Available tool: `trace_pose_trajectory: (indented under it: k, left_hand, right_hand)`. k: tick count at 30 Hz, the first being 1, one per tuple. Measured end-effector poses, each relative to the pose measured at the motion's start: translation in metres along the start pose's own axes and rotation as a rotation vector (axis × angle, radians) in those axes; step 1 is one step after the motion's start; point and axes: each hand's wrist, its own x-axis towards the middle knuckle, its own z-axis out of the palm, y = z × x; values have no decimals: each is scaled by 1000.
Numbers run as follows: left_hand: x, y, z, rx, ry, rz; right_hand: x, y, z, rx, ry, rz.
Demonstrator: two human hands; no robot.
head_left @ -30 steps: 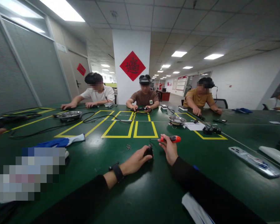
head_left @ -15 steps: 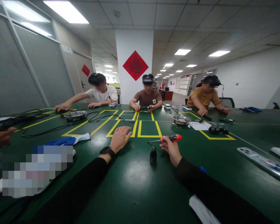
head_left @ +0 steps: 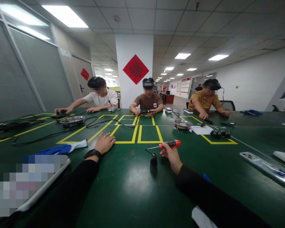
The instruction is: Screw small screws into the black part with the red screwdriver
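Observation:
My right hand is closed around a red and black screwdriver, whose thin shaft points left. Just left of that hand, a small black cylindrical part stands upright on the green table. A little pile of screws lies between my two hands. My left hand rests on the table with its fingers spread and nothing in it, at the edge of a yellow tape outline.
Blue and white gloves lie at the left. Metal bowls, cables and black clips sit farther off. A phone is at the right. Three people with headsets sit across the table.
My left hand has moved left, away from the screws. My right hand still holds the screwdriver. The other person's hand at the left edge has gone out of view.

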Motion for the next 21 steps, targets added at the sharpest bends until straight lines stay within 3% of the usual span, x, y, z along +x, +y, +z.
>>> trace_pose_trajectory:
  k: [5, 7, 10, 13, 21]
  left_hand:
    - [-19, -20, -1, -75, 26, -47]
    - [-23, -27, 0, -107, 47, -148]
    - [-24, -37, 2, -152, -56, -319]
    - [-20, -43, 6, -162, -145, -372]
    - [7, -42, 14, -137, -130, -392]
  right_hand:
    - [-3, -3, -2, 11, 7, 7]
    - [-4, -4, -2, 10, 10, 13]
    - [-5, -5, -2, 14, 9, 25]
    - [-5, -5, -2, 16, 1, 33]
    - [-3, -4, 0, -5, 32, 59]
